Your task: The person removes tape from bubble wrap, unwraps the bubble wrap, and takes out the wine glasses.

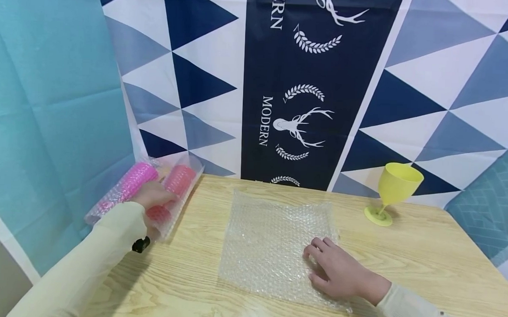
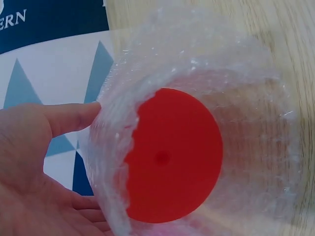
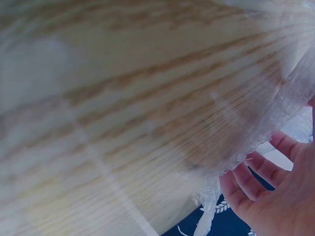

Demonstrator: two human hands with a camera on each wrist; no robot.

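Observation:
On the left of the table lies a red goblet (image 1: 181, 178) rolled in bubble wrap; its round flat base (image 2: 179, 157) faces the left wrist camera. My left hand (image 1: 151, 196) grips this bundle, thumb against the wrap and the other fingers partly hidden. Against the bundle lies a pink item (image 1: 131, 180), also in bubble wrap. A flat bubble wrap sheet (image 1: 272, 238) covers the middle of the table. My right hand (image 1: 342, 271) rests on the sheet's right edge, fingers loosely bent, holding nothing. In the right wrist view its fingers (image 3: 263, 169) touch the sheet's edge.
A yellow goblet (image 1: 398, 184) stands upright at the back right of the wooden table (image 1: 427, 258). A patterned cloth (image 1: 206, 82) hangs behind the table, and a teal cloth (image 1: 58, 100) hangs at the left, close to the wrapped bundles.

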